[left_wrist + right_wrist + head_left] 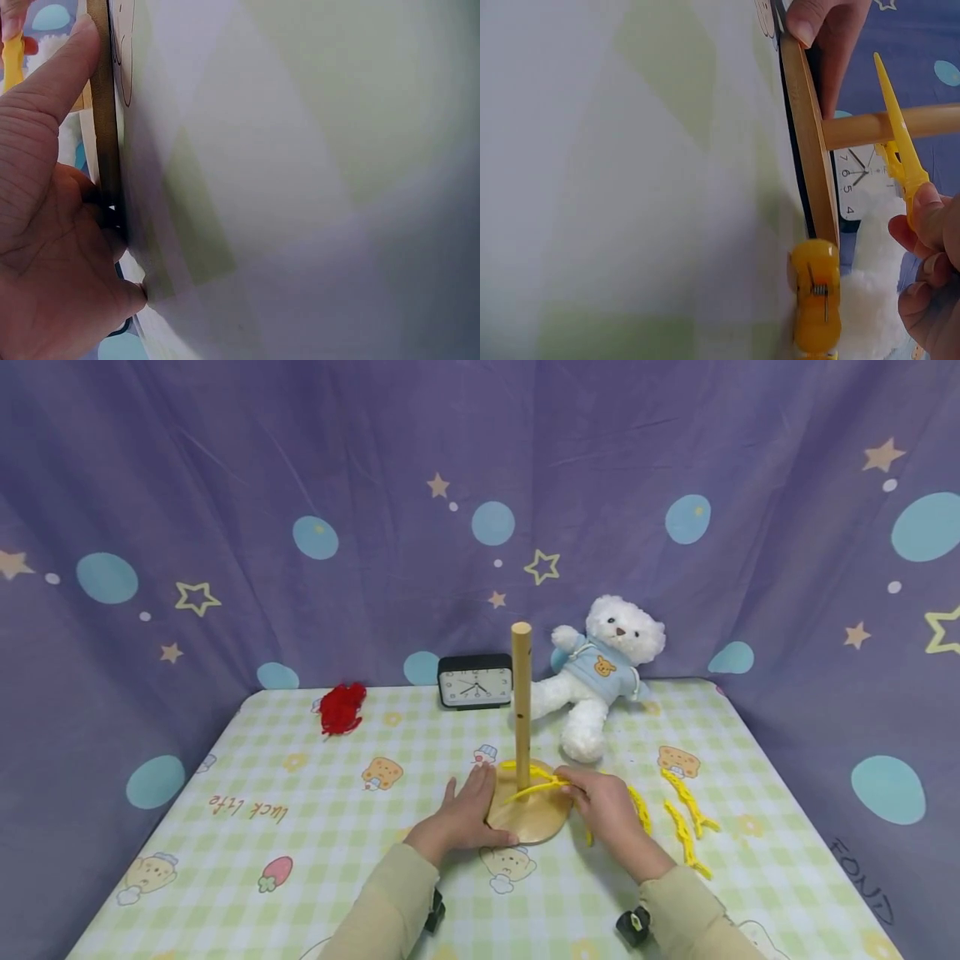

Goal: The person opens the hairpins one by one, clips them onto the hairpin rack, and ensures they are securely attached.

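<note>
My left hand (470,814) holds the left rim of a round wooden base (536,828), thumb along the front edge and fingers at the far side. An upright wooden pole (522,710) rises from that base. With thumb and fingers, my right hand (609,806) pinches the handle end of a yellow hair clip (904,142). Its two long prongs are spread apart, one on each side of the pole, low above the base. Right of that hand lie more yellow hair clips (684,839) on the table; one clip (816,296) shows its spring in the right wrist view.
Behind the pole stands a black-framed clock (476,683), with a white teddy bear (600,672) in a blue top beside it. Red yarn-like material (342,708) lies at the back left. A checked cloth (322,860) covers the table, and a purple curtain (390,460) hangs behind.
</note>
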Demonstrator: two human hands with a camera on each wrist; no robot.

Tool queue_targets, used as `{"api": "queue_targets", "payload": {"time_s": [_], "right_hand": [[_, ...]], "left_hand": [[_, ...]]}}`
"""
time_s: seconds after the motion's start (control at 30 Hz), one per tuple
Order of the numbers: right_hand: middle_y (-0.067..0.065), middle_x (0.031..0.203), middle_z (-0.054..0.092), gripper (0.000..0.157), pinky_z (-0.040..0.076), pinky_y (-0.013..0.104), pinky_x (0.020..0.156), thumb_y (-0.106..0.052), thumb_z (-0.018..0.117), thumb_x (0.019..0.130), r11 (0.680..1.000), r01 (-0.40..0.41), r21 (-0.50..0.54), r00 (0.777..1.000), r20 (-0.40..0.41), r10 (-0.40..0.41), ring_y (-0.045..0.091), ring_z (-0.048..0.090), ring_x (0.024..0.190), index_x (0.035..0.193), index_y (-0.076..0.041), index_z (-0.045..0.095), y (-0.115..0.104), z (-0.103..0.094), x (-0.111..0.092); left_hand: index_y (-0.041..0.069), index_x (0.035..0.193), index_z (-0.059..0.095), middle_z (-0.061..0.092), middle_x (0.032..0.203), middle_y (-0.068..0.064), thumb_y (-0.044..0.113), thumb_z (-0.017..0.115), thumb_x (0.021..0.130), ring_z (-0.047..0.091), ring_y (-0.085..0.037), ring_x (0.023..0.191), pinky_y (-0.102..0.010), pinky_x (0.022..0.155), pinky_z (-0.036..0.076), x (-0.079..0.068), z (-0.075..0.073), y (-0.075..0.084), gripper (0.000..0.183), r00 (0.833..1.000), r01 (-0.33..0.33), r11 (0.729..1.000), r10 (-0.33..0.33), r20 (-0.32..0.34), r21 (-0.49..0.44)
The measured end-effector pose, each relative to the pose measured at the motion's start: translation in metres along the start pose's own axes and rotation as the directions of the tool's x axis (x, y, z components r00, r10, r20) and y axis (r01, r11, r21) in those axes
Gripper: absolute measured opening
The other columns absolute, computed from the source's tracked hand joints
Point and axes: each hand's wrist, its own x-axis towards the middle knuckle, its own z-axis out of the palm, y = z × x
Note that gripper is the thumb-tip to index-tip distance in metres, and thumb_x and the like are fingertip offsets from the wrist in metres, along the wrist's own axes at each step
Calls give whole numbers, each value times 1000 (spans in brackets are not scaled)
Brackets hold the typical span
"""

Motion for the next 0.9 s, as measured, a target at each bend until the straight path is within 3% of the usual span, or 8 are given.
{"api": "queue_targets", "payload": {"time_s": [0.27, 0.43, 0.67, 0.8, 0.9], "right_hand": [[4, 106, 74, 28, 55, 42, 78, -10, 74, 85, 1000, 4, 14, 1000, 11, -4, 24, 70, 94, 112, -12, 75, -7, 6, 4], [4, 106, 73, 28, 55, 43, 78, -10, 75, 84, 1000, 3, 5, 999, 36, -3, 24, 70, 93, 112, -13, 74, -9, 7, 3], [8, 116, 70, 31, 51, 45, 90, -11, 72, 87, 999, -9, 48, 993, 117, 3, 28, 66, 104, 118, -9, 70, -4, 4, -2], [11, 123, 66, 38, 48, 46, 95, -12, 72, 88, 997, -7, 77, 989, 149, -4, 30, 62, 111, 125, -5, 65, -3, 3, -2], [10, 126, 64, 49, 51, 43, 88, -16, 74, 87, 997, -26, 72, 984, 176, 13, 25, 64, 100, 133, -6, 60, -2, 1, -3]], "left_hand": [[1, 156, 8, 1, 163, -14, 63, 70, 79, -1, -25, 149, -55, 116, -3, -2, -2, 2, 117, 1000, -12, 1000, 12, -14, 3], [2, 154, 23, 3, 163, -11, 62, 72, 78, -1, -24, 150, -55, 116, -5, 2, 3, -1, 109, 1000, -7, 1000, 6, -18, -13], [3, 156, 3, -1, 163, -12, 61, 72, 78, -3, -23, 149, -54, 116, -6, 0, 1, 0, 119, 1000, -2, 1000, 2, -9, -29], [3, 156, 4, 1, 163, -12, 62, 72, 78, -2, -24, 149, -54, 116, -5, -2, -1, 2, 119, 1000, -3, 1000, 3, -15, -24], [4, 157, 5, 1, 163, -12, 63, 71, 78, -1, -24, 149, -54, 116, -4, -1, -1, 1, 119, 1000, -2, 1000, 2, -15, -13]]}}
